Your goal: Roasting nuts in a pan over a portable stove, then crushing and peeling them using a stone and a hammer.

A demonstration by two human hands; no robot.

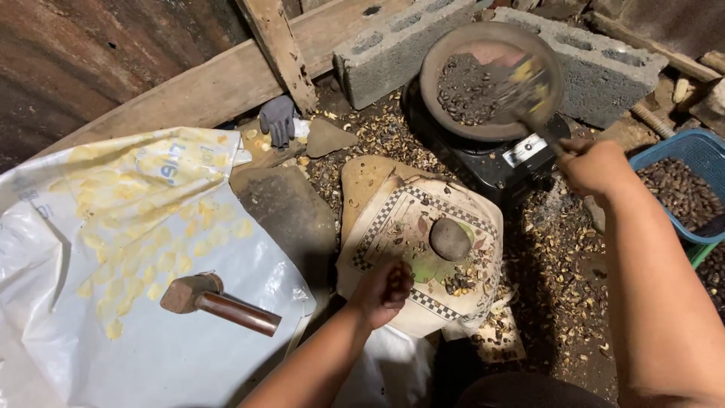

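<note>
- Dirt floor (563,302) strewn with broken shells, hemmed by grey concrete blocks (393,49), weathered planks and rusted corrugated sheet.
- Right hand (596,166) clenched around the handle of a stirring tool (525,87), its head blurred over dark roasted nuts in a shallow round pan (491,79); pan seated on a black burner (502,162).
- Left hand (385,291) curled into a loose fist, seemingly pinching something small, impossible to tell what; resting at the near edge of a checker-bordered cloth mat (419,249), just beside a smooth grey stone (450,239).
- Judged best done with steady sweeps reaching the pan's edge, nuts kept moving for an even roast, wrist held clear of the hot rim.
- White plastic sheet (113,302) glossy and creased, dotted with pale yellow kernels; stubby hammer (215,302) with a reddish cylindrical handle lying on it.
- Blue mesh basket (691,181) heaped with dark nuts at right; grey work glove (278,119) limp near the planks.
</note>
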